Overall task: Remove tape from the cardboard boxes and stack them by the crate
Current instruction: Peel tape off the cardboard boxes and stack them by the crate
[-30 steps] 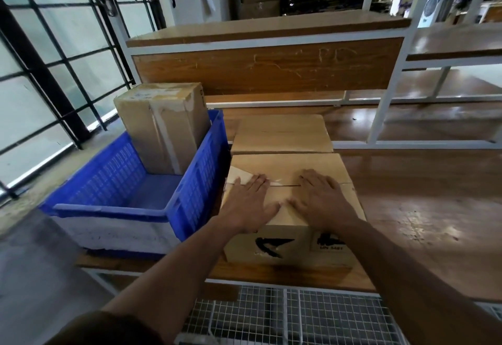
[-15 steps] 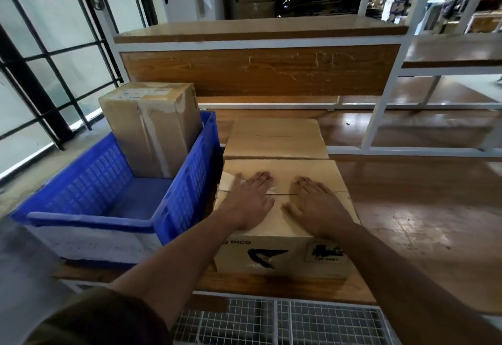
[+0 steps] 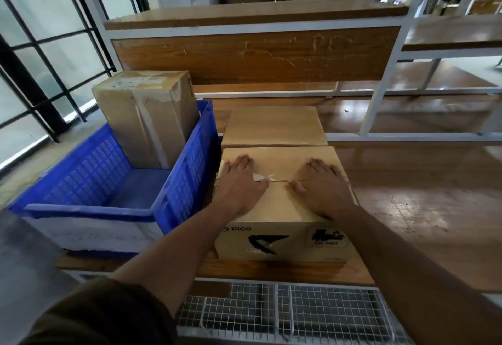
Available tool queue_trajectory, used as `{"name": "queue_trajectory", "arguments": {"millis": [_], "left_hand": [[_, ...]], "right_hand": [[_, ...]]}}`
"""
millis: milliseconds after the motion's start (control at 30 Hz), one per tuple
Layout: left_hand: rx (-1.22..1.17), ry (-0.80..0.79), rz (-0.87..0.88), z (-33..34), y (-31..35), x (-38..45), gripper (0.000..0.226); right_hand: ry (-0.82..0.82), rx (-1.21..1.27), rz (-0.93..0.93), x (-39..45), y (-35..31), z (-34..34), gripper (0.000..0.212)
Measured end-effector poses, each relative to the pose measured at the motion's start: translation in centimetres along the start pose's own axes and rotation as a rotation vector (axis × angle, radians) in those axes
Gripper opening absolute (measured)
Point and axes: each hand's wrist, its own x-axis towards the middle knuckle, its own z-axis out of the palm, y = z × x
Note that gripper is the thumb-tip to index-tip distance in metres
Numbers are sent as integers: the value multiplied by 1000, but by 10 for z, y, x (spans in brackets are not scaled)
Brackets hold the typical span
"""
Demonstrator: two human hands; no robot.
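Head view
Near box (image 3: 274,203): lies on the wooden bench (image 3: 423,209), its left side just beside the blue crate (image 3: 173,198); "PICO" is printed on its front face.
Left hand (image 3: 239,184): lies flat on the near box's top, left of the flap seam, fingers (image 3: 242,160) straight and together.
Right hand (image 3: 324,184): lies flat on the same top, right of the seam, fingers straight, gripping nothing.
Tape scrap (image 3: 260,177): a pale piece at the seam, beside the left thumb.
Second box (image 3: 274,126): behind the near box, touching it.
Tall box (image 3: 146,116): stands upright inside the crate's far end, taped.
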Motion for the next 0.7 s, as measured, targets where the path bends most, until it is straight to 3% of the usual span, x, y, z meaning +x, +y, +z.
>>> {"name": "queue_trajectory", "arguments": {"millis": [100, 200, 333, 467, 600, 700], "left_hand": [[-37, 25, 27, 0, -2, 1, 68], [-72, 145, 18, 3, -5, 1, 62], [-213, 337, -292, 0, -8, 0, 81], [-331, 244, -509, -8, -5, -6, 97], [-410, 171, -636, -15, -9, -5, 80], [-465, 126, -632, -20, -9, -17, 73]], "right_hand": [[-9, 33, -50, 2, 10, -7, 73], [47, 115, -52, -1, 14, -6, 68], [162, 169, 155, -3, 16, -1, 73], [141, 272, 323, -8, 11, -5, 69], [163, 290, 289, -18, 12, -9, 57], [278, 336, 238, -33, 12, -10, 42]]}}
